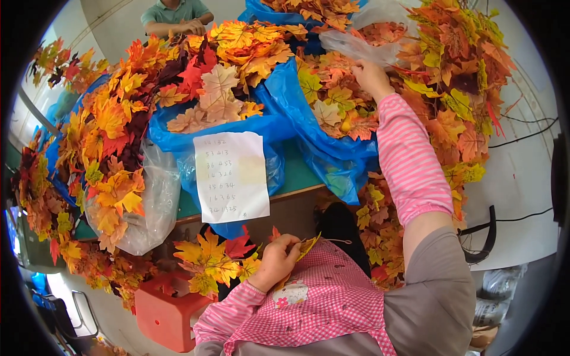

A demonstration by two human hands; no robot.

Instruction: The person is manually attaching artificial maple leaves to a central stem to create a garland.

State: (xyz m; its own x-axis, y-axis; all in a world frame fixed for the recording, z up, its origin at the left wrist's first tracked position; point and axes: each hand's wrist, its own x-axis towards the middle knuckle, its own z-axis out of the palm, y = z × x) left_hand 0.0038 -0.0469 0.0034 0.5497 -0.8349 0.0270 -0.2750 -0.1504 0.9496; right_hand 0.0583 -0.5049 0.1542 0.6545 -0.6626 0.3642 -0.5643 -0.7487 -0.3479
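Note:
My left hand (275, 262) is in front of my pink checked apron (323, 291), its fingers closed on a yellow artificial maple leaf (309, 245). Beside it hangs a garland (214, 261) of yellow, orange and red maple leaves. Stretched out to the far right, my right hand (371, 78) is among orange artificial leaves (335, 74) in a blue plastic bag (309, 145). Its fingers are curled, partly hidden, and I cannot make out what they hold. A clear plastic bag (362, 47) lies just beyond it.
A handwritten white sheet (233, 178) hangs at the green table's (297, 169) near edge. Leaf garlands pile up on the left (113, 118) and right (457, 77). A red stool (163, 317) stands lower left. Black cables (522, 139) run at right. Across the table sits a person (175, 15).

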